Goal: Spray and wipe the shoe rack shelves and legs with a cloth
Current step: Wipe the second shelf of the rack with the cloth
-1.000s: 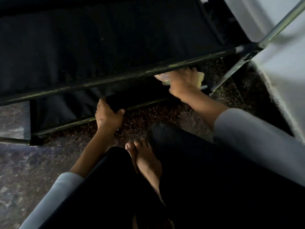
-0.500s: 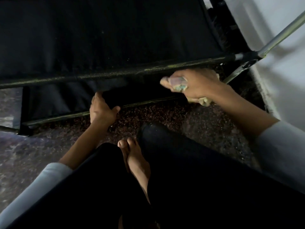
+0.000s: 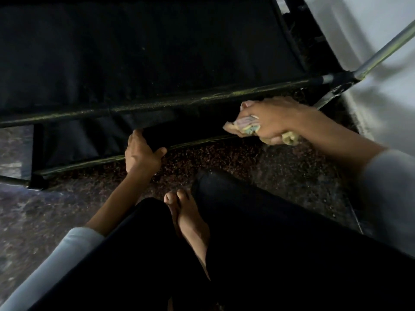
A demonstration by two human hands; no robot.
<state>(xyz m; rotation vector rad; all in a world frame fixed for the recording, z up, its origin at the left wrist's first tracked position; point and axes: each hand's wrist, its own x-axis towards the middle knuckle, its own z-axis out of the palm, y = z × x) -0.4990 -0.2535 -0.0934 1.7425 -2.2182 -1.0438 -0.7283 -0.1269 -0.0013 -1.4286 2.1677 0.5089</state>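
Shoe rack: the black shoe rack point(image 3: 146, 63) fills the upper part of the view, its dark fabric shelves stacked one above the other
Front edges: the upper rail point(image 3: 157, 106) runs across from left to right, rising slightly to the right; the lower rail point(image 3: 89, 163) lies just above the floor and is partly hidden by the hands
Right corner: a grey metal leg point(image 3: 386, 49) slants up and away from the black corner joint point(image 3: 343, 78), close beside the pale wall point(image 3: 370, 30)
Open room: a dark gap lies between the two rails; speckled stone floor point(image 3: 258, 158) lies bare between the lower rail and the person's knees, and more floor shows at the far left, past the rack's end
Left hand: the left hand point(image 3: 141, 153) rests on the lower shelf's front edge, fingers reaching under the upper shelf's fabric and thumb spread out to the right; whether it grips is unclear
Right hand: the right hand point(image 3: 274, 120) is closed round a crumpled cloth point(image 3: 244, 127), just under the upper rail near the right corner
Cloth: pale and bunched, it sticks out on both sides of the fist, just above the lower rail's right end; contact with the rack cannot be told
Body: black trouser legs and a bare foot point(image 3: 188, 221) fill the foreground, near the lower rail
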